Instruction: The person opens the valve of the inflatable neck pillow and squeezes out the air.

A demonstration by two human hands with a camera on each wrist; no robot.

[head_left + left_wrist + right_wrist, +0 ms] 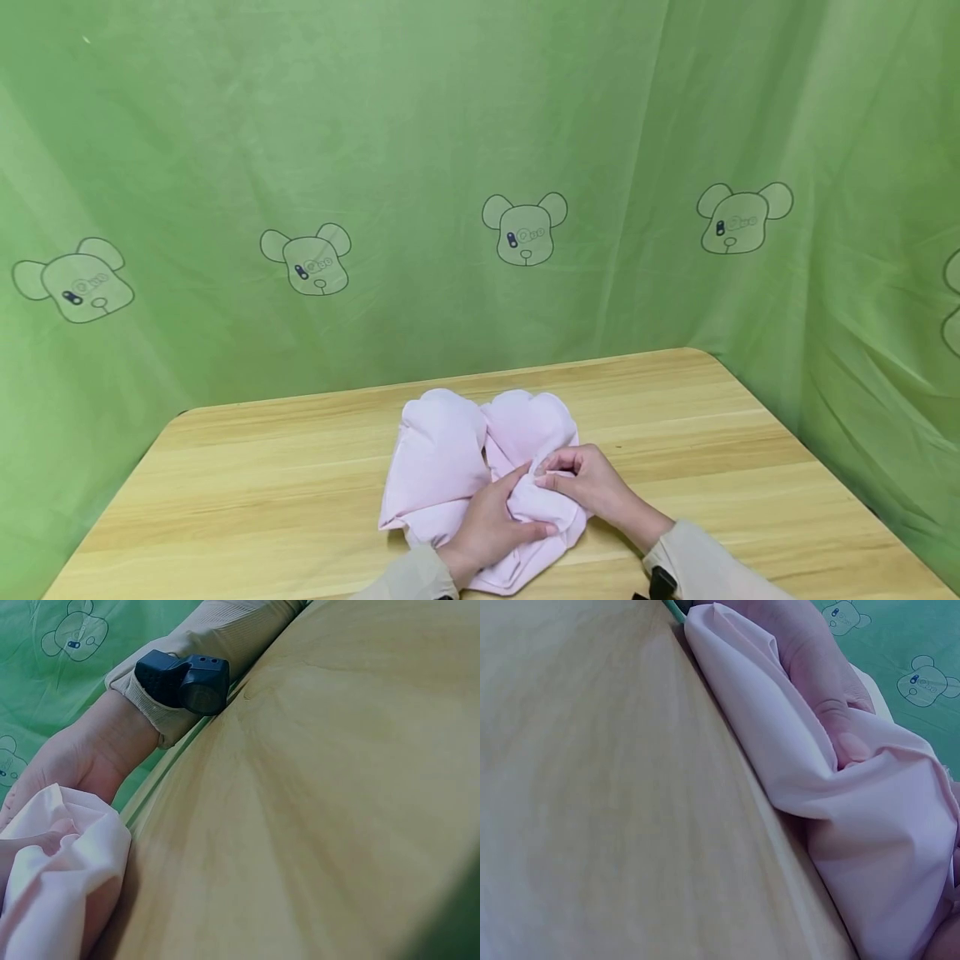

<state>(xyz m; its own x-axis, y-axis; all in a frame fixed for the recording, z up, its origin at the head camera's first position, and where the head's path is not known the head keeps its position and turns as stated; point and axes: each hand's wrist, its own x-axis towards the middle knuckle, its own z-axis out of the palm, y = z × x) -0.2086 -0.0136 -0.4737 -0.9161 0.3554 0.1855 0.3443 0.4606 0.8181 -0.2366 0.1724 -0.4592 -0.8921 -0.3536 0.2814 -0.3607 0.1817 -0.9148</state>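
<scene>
At the near side of the wooden table [262, 483], the pink cloth [442, 442] lay bunched, slightly right of the middle in the head view. Its two rounded lobes pointed to the far edge; folded layers gathered closer to the person. This placing probably let both hands reach the fabric with the forearms low.

Left hand [483, 525]: came in over the near part of the cloth. Thumb and fingers stood moderately apart, with a thick fold between them. The right wrist view showed the thumb [851, 746] bedded in a crease; the far fingertips were hidden, so how tightly they pressed could not be told. Judgement: this hand served as the anchor, keeping the layers from slipping on the smooth tabletop.

Right hand [592, 483]: thumb and forefinger nearly met, pinching a small piece of fabric beside the right lobe; the other fingers were curled in behind. So small a hold suggested work on a single edge or layer, where a whole-hand grasp would likely have caught several.

The two hands were near each other, on the same fold. Probable reason: one steadied while the other adjusted, with little loose cloth between.

Surroundings: a green curtain [412, 125] printed with bear heads [525, 233] hung behind the table. A black device [184, 682] sat on the right sleeve [705, 562], apart from the cloth.
</scene>
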